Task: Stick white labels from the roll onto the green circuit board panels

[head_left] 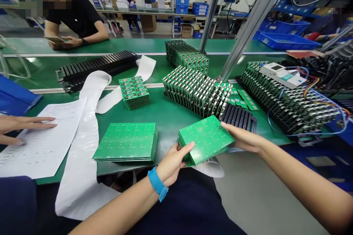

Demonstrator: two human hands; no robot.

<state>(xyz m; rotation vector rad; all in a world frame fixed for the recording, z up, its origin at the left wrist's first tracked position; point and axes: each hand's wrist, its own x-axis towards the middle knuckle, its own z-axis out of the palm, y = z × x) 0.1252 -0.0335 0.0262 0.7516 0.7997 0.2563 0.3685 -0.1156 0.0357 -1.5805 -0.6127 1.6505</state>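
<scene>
Both my hands hold one stack of green circuit boards [206,138] just off the table's near edge, above my lap. My left hand [173,163], with a blue wristband, grips the stack's near left corner, thumb on top. My right hand [242,137] clasps its far right side. Left of it a second, larger stack of green boards [127,141] lies flat on the green table [165,114]. A black slotted rack [239,117] sits just behind the held stack.
Rows of boards stand upright in racks at centre [197,91] and right [286,99]. A small board stack [134,91], white paper strips [82,143] and a printed sheet [44,139] lie left, where another person's hand [22,126] rests. A person in black leans across the table.
</scene>
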